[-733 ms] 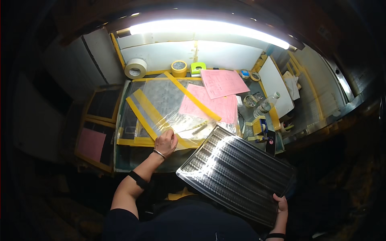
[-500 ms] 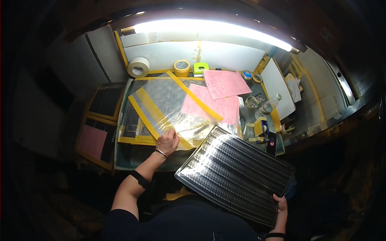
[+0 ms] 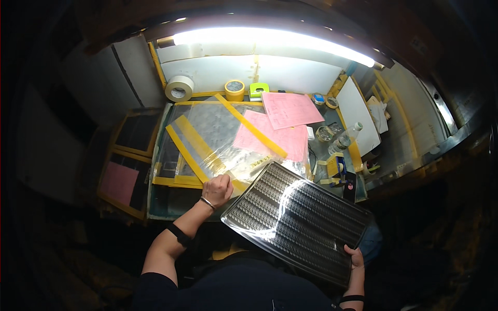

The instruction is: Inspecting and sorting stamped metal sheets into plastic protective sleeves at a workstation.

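My right hand (image 3: 354, 257) grips the right end of a black ribbed tray (image 3: 298, 223), with the thumb on its top face. The tray is tilted, shiny and has rows of small cavities. Its far left corner meets the near edge of a clear plastic bag (image 3: 215, 137) striped with yellow tape. At that edge my left hand (image 3: 218, 190) is closed, pinching the bag; its fingertips are partly hidden. Pink printed sheets (image 3: 275, 137) lie by the bag, and another pink sheet (image 3: 292, 110) lies farther back.
Along the back stand a white tape roll (image 3: 179, 88), a yellow tape roll (image 3: 235, 90) and a green hole punch (image 3: 259, 91). At the right are a clear bottle (image 3: 345, 140) and a blue-and-yellow tape dispenser (image 3: 338, 166). Dark taped panels (image 3: 124, 173) stand at the left.
The tray has shifted slightly left and tipped, so its glare now crosses the middle. My right hand has moved left and up with it. My left hand has moved slightly right and down.
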`<state>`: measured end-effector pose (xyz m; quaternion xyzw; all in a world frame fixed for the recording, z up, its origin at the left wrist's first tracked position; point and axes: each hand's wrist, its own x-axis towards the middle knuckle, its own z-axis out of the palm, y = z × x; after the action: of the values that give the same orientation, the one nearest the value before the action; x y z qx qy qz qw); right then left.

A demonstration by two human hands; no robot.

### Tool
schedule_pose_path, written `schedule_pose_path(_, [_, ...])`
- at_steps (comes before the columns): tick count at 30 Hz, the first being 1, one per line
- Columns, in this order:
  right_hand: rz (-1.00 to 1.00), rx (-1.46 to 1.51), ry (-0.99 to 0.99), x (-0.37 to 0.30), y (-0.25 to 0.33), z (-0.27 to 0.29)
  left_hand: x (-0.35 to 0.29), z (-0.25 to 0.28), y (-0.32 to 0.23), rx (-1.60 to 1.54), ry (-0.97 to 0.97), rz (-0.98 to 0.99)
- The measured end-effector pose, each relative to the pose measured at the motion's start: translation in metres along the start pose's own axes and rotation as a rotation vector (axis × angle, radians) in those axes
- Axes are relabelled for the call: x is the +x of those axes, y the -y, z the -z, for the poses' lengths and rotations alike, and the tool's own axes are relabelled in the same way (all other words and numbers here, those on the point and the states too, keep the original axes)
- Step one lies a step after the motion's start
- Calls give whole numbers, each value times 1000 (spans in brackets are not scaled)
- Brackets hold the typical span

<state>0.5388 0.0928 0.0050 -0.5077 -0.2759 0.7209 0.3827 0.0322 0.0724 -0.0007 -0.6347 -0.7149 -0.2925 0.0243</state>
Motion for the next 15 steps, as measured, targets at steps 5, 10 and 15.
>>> schedule_pose_path(5, [-45,36,1,18,-8,-9,-33,3,4,101,225,46])
schedule_pose_path(10, [-29,13,51,30,-14,-9,-57,6,14,91,240,168])
schedule_pose_path(15, [-21,64,11,28,-13,-20,-56,13,17,-126,124,240])
